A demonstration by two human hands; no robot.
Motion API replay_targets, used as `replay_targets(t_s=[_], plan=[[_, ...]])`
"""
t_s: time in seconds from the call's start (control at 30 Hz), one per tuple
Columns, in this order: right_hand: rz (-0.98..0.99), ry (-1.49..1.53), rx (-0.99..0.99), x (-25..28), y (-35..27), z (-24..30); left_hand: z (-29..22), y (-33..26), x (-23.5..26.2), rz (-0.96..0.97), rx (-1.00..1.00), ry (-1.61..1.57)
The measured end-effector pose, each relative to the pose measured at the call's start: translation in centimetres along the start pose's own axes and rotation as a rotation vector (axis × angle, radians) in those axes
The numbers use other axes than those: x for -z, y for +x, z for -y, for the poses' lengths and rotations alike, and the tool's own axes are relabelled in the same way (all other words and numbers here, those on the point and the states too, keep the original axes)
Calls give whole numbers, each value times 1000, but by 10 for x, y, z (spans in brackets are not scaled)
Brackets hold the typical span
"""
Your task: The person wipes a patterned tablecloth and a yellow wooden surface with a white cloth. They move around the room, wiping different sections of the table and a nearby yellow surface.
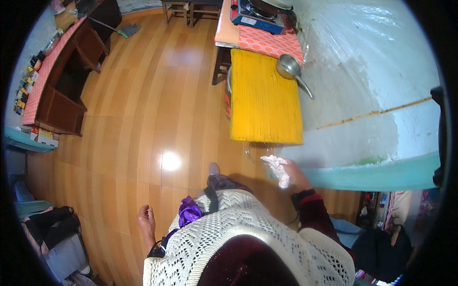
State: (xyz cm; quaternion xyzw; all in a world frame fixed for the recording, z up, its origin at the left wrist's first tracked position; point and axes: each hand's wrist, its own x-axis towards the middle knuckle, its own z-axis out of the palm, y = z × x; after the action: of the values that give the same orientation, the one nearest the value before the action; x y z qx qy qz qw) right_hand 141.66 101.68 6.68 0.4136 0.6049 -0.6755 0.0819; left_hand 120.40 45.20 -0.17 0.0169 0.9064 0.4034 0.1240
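My right hand [296, 175] is closed on a crumpled whitish-pink cloth [280, 172], held just below the near edge of a yellow board [267, 100]. The cloth hangs in loose folds from the fingers, apart from the board. A metal ladle-like dipper [287, 66] rests on the board's far right corner, its handle sticking out over the right edge. Out to the left over the floor, my left hand [146, 220] hangs with its fingers loosely bent and parted, and nothing shows in it. A purple bunched cloth [190, 211] is at my waist.
Past the board, a blue gas stove [257, 19] stands on a red-patterned table [267, 43]. A wall [362, 119] closes the right side. At left are a wooden cabinet [59, 102] with bottles and a mop [129, 31]. A chair with clothes [55, 229] stands lower left.
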Motion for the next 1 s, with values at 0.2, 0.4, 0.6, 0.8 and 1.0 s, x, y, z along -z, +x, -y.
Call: replay_targets(t_s=[0.2, 0.4, 0.6, 0.8, 1.0], plan=[[-55, 41, -56, 15, 103, 30, -22, 18, -14, -99, -7, 31], [27, -97, -59, 8, 140, 73, -38, 28, -24, -60, 86, 30], [37, 51, -47, -4, 145, 84, -50, 67, -18, 5, 106, 54], [-228, 67, -84, -19, 162, 88, -41, 170, -5, 96, 9, -35], [-391, 354, -92, -50, 177, 76, -38, 279, 16, 169, -80, -18]])
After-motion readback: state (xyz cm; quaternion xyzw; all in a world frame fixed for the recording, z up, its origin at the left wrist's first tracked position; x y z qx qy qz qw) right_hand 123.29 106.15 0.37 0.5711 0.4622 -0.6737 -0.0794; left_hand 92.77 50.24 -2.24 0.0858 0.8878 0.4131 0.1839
